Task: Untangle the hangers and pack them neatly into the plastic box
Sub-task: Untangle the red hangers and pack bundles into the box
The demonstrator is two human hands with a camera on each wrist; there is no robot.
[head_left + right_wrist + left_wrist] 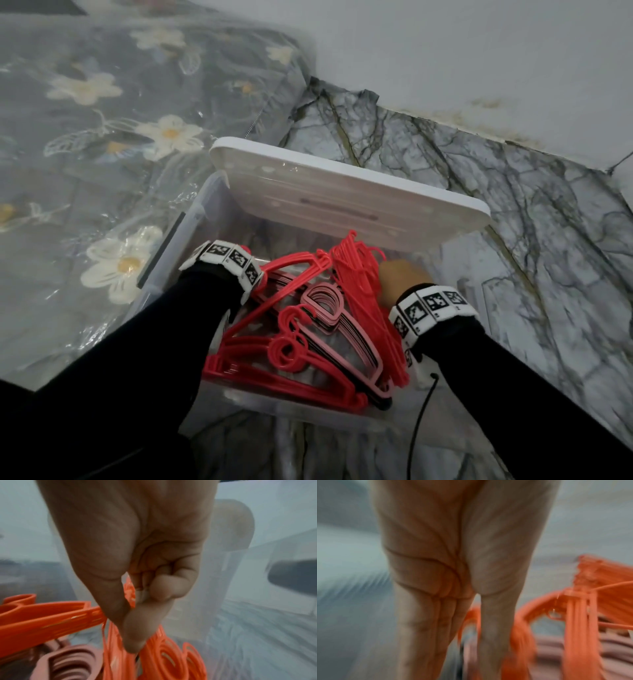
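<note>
Hangers (368, 308) in the right hand (400, 277), pinched as a thin red bunch, should slide flat along the plastic box (171, 270) right wall. Left hand (453, 574) reaches in with straight fingers, gripping nothing visible; let it steady the near stack.

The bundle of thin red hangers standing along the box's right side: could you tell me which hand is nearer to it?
Right. The right hand grips the thin red hangers near their hooks; the left hand is across the box at its left side, fingers straight.

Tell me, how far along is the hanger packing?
Nearly done, it seems: red hangers and pink hangers already lie inside the plastic box. The right hand grips a bunch of thin red hangers, settling it in. Left: straightening, perhaps closing the white lid.
</note>
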